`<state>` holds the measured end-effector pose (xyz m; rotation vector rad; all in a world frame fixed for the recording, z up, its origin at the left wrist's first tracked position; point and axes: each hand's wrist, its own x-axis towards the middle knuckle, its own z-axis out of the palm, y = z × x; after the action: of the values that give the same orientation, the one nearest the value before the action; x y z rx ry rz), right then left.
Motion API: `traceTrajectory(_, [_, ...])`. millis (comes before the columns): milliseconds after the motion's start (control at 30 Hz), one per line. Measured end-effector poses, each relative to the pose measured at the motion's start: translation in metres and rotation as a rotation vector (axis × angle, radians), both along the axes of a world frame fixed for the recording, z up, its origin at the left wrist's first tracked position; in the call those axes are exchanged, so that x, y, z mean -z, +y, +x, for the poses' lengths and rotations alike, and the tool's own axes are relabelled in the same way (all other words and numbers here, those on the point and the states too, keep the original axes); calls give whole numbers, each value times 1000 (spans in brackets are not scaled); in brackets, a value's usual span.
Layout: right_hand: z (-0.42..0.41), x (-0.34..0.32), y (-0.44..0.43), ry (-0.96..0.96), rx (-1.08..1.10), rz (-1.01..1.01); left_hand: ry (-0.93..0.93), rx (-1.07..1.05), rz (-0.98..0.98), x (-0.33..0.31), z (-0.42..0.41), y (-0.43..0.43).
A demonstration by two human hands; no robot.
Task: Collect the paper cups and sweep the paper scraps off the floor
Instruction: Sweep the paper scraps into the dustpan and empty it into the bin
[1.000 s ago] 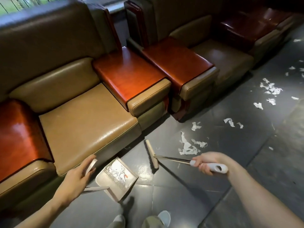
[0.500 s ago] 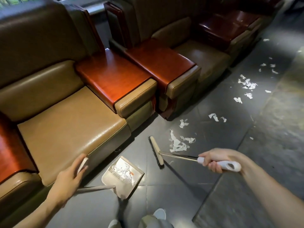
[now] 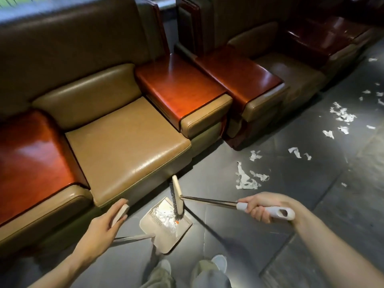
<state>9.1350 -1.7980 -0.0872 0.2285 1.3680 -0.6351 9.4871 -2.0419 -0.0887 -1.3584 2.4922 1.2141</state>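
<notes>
My left hand (image 3: 102, 230) grips the handle of a beige dustpan (image 3: 166, 232) that rests on the dark floor by the sofa's front. White paper scraps (image 3: 166, 218) lie inside the pan. My right hand (image 3: 262, 206) grips the white handle of a small broom, and the broom head (image 3: 178, 197) stands at the pan's mouth, over its far edge. More torn paper scraps (image 3: 246, 179) lie on the floor to the right of the broom. No paper cups are in view.
A tan leather sofa (image 3: 124, 140) with glossy red wooden armrests (image 3: 178, 88) fills the left and back. Further scraps (image 3: 341, 115) are scattered on the tiles at the far right. My shoes (image 3: 219, 262) show at the bottom edge.
The broom head has swept left from the open floor to the dustpan's mouth. The pile of scraps on the right stays where it was. My left hand still holds the pan.
</notes>
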Motion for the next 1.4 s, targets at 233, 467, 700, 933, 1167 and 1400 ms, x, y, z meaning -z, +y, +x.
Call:
traceTrajectory(233, [24,21,-43,-163,219,30,-95,28,26,-3,42,-6])
traceTrajectory(467, [12,41,-58,-229,336,36,-76,-11,-35,-2,46,-10])
traceTrajectory(700, [-47,30,24,-189,465,96,10,-18,-80,-4,6,-3])
traceTrajectory(933, [-79,7,79,-17,414,144,34,-15,-86,-1,-37,7])
traceTrajectory(1167, [-77,-28,94,169,332,115,30,51,-66,4,-74,22])
traceTrajectory(1400, [-71,-8,79,166,215,54,12,51,-40,11,-104,33])
